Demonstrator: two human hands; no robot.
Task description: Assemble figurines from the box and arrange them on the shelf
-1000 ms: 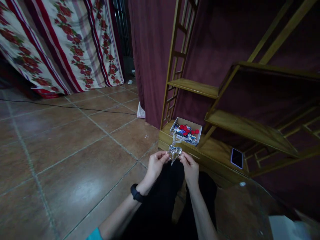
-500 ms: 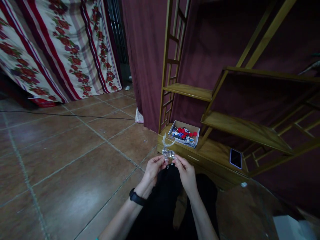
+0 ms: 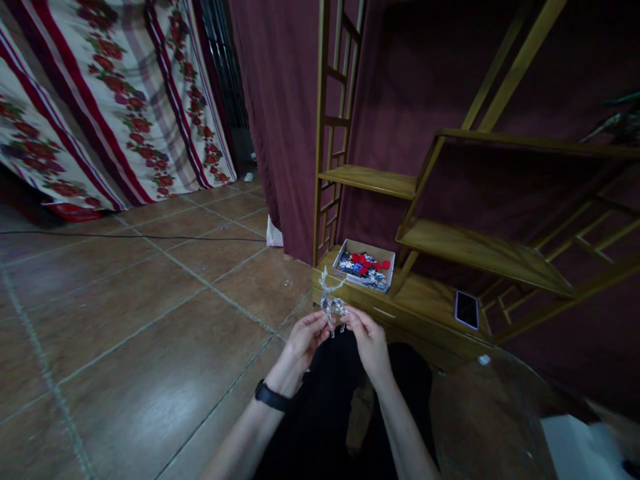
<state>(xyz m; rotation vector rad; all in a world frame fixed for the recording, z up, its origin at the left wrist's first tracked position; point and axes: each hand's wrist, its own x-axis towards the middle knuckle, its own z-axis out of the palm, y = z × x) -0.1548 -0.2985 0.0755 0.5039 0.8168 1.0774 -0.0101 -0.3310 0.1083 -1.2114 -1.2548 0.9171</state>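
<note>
In the head view, the left hand (image 3: 306, 337) and right hand (image 3: 369, 341), fingertips pinched together, grip a clear deer figure (image 3: 331, 305) between them, antlers up, near a box (image 3: 373, 249) on the wooden shelf (image 3: 430, 297).

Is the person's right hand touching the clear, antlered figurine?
Touching. The head view shows the right hand pinching the right end of the clear figurine, with no gap between them.
</note>
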